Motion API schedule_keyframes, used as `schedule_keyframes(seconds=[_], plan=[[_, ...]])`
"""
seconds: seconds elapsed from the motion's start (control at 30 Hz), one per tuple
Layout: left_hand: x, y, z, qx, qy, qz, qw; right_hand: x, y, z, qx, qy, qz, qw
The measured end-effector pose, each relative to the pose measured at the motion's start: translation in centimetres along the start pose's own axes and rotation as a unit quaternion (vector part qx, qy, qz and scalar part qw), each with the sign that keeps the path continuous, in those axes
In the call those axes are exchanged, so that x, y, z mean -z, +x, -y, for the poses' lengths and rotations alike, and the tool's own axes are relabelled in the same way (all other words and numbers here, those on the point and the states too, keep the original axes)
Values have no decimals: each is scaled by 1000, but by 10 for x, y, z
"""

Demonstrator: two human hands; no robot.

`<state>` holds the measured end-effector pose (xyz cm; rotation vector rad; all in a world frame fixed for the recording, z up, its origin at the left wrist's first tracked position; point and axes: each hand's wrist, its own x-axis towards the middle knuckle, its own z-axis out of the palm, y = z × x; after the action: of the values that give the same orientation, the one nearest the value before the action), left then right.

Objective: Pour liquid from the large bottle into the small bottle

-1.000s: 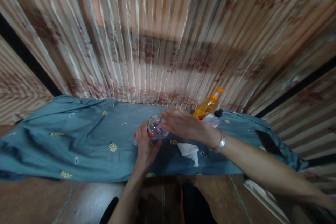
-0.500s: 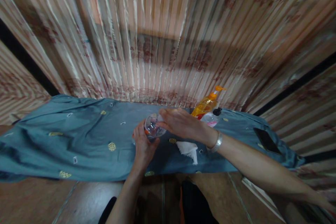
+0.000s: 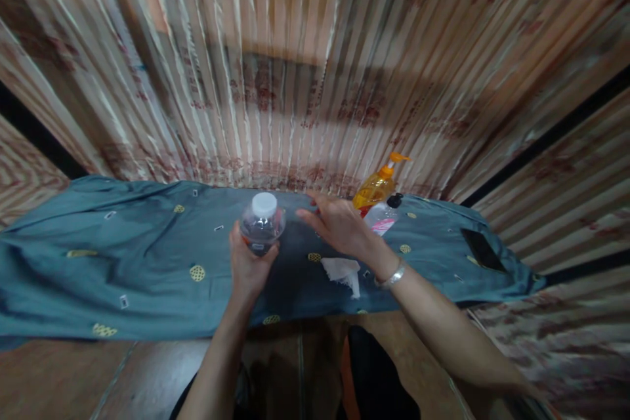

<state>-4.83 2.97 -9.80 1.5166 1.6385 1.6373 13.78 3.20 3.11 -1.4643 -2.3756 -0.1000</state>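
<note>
My left hand (image 3: 252,261) is wrapped round a clear plastic bottle (image 3: 262,228) with a white cap (image 3: 264,204) on top, held upright over the cloth. To the right of the bottle, my right hand (image 3: 336,222) is apart from it, fingers spread, with nothing in them. A bracelet is on the right wrist. Just behind my right hand stand a yellow bottle with an orange pump (image 3: 373,189) and a clear bottle with a black top (image 3: 384,215). A crumpled white cloth (image 3: 343,272) lies below my right hand.
The teal patterned cloth (image 3: 152,275) covers a long low surface. A dark phone-like slab (image 3: 482,249) lies at its right end. Behind it hangs a pleated curtain (image 3: 290,98), with dark poles at both sides. Tiled floor and dark legwear show at the bottom.
My right hand has come away from the bottle top and opened. The bottle, tilted before, now stands upright in my left hand with its white cap showing. The view has shifted slightly.
</note>
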Motion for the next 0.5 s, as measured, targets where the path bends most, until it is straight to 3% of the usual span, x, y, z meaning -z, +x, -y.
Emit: schedule_keyframes(seconds=[0.17,0.27,0.37,0.5], plan=[[8,5,7,49,-11,-14,999,-45,-56,-38,-103,14,95,990],[12,5,8,69,-18,-17,997,-65,-84,-50,-122,40,171,977],[15,4,4,89,-34,-15,995,-79,-101,-55,-135,45,228,963],[16,3,-2,116,-59,-12,991,-91,-109,-62,-139,49,258,955]])
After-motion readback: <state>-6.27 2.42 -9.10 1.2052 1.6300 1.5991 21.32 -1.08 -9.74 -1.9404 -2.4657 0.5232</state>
